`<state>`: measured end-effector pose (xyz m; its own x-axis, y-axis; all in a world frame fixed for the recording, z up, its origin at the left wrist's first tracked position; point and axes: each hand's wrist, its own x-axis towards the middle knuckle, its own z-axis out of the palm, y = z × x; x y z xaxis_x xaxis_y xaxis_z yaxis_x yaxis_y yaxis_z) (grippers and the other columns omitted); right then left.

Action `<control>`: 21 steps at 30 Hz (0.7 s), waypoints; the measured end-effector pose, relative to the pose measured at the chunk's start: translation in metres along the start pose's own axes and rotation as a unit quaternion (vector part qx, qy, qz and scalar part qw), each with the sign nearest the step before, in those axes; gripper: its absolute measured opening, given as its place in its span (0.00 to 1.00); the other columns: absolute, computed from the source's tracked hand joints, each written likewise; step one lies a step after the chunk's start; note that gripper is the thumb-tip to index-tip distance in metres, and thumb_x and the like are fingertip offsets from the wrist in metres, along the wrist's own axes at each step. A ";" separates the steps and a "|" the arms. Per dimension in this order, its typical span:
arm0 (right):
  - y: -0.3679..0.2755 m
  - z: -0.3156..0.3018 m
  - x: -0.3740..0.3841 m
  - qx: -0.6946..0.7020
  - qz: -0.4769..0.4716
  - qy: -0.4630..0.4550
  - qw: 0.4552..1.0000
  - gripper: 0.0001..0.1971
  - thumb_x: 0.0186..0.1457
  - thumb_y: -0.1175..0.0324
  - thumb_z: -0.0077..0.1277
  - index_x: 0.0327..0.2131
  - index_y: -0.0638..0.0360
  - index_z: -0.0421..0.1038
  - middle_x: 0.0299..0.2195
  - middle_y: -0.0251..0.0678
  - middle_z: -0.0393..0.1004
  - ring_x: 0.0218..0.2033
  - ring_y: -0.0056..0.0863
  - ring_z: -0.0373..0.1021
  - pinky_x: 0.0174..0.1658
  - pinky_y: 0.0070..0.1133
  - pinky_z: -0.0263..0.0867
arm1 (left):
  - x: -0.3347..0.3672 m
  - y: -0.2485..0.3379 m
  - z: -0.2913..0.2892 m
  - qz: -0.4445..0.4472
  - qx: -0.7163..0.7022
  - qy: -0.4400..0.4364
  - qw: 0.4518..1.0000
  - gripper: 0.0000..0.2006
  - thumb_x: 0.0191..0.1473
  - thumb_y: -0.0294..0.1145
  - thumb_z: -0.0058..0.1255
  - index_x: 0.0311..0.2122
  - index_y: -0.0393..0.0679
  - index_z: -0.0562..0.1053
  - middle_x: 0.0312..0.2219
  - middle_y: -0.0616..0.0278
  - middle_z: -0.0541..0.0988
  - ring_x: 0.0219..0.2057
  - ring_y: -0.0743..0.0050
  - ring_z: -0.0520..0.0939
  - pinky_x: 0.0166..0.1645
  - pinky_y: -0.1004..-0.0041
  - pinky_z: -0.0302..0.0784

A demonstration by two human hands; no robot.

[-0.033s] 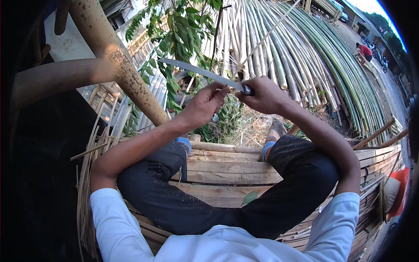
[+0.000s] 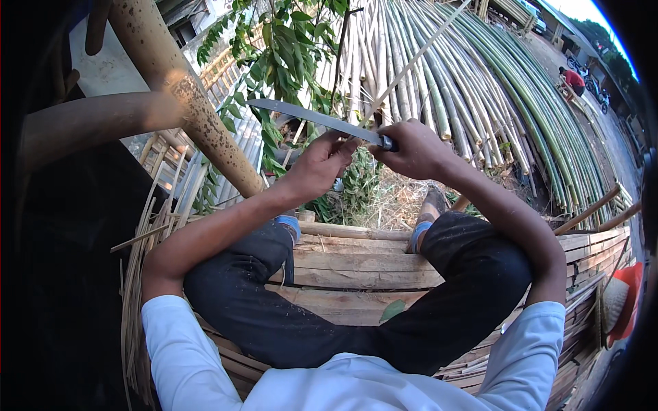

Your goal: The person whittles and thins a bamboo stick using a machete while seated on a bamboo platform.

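Note:
My right hand [image 2: 415,147] is wrapped round the handle of a long-bladed knife [image 2: 308,115]. The blade points left and away from me, passing over the fingers of my left hand [image 2: 319,164]. Those fingers are pinched on a thin pale bamboo strip [image 2: 418,55], close under the blade and the right fist. From there the strip runs far out to the upper right. My hands are close together, and the spot where blade and strip meet is partly hidden by fingers.
I sit on a bamboo slat platform [image 2: 356,277]. Thick bamboo posts [image 2: 205,123] stand at the left, beside a leafy plant [image 2: 291,51]. Many bamboo poles [image 2: 480,103] lie ahead. A straw hat [image 2: 617,301] is at the right; a person in red [image 2: 572,82] is far off.
The knife's blade has dipped slightly, its tip moving a little down and left. The bamboo strip has shifted slightly near my hands. My arms stay nearly in place.

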<state>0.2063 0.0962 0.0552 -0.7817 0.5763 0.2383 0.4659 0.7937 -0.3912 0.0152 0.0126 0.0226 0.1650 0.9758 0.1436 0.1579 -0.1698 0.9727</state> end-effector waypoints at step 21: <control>0.010 -0.011 0.006 -0.162 0.082 0.011 0.983 0.08 0.42 0.66 0.52 0.22 0.60 0.77 0.14 0.43 0.72 0.14 0.37 0.70 0.24 0.29 0.66 | -0.003 0.011 0.012 0.078 0.251 0.105 0.959 0.14 0.62 0.37 0.37 0.38 0.34 0.68 0.16 0.47 0.71 0.16 0.54 0.72 0.23 0.60 0.61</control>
<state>0.2112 0.1101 0.0625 -0.6766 0.7037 0.2168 0.6963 0.7072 -0.1225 0.0286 0.0061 0.0307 0.0334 0.9307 0.3643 0.6042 -0.3091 0.7344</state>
